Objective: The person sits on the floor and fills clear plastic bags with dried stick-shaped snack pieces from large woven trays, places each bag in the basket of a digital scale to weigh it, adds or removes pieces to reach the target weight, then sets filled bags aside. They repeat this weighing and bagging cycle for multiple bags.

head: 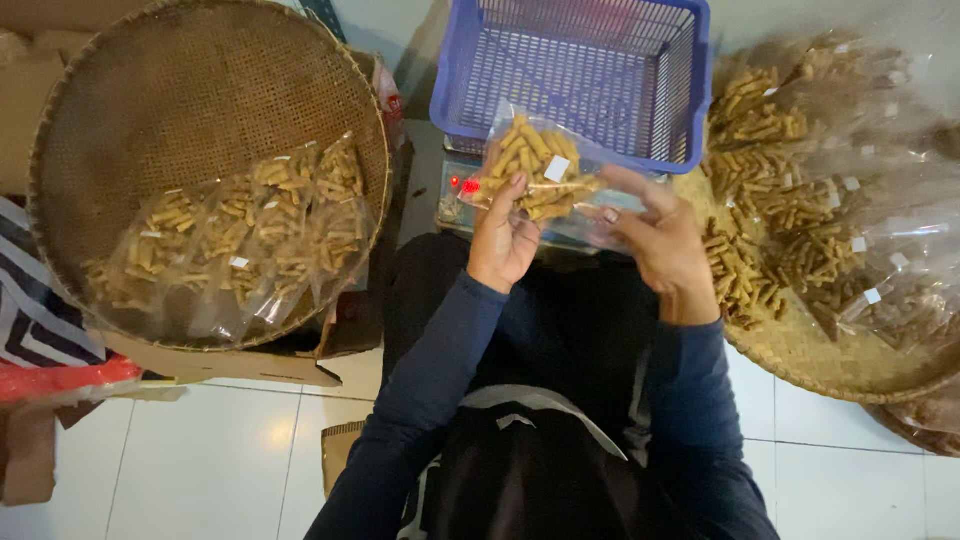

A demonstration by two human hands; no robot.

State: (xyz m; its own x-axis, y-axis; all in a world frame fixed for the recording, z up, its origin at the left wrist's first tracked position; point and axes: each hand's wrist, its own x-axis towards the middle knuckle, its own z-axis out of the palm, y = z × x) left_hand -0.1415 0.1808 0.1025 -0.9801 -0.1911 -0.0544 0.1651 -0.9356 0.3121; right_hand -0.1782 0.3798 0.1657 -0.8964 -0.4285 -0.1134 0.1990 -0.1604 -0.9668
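Now snack bag [537, 168] betw. L hand [503, 240] & R hand [662, 250] fingers [625, 184]

a white tiled floor [220, 450] is carrying everything here. a cardboard box [250, 362] is sitting on it at the left, bearing a round woven tray [120, 90]. a second woven tray [830, 360] is resting low at the right. a small cardboard piece [340, 450] is lying on the tiles, and red and striped bags [50, 350] are lying at the left edge.
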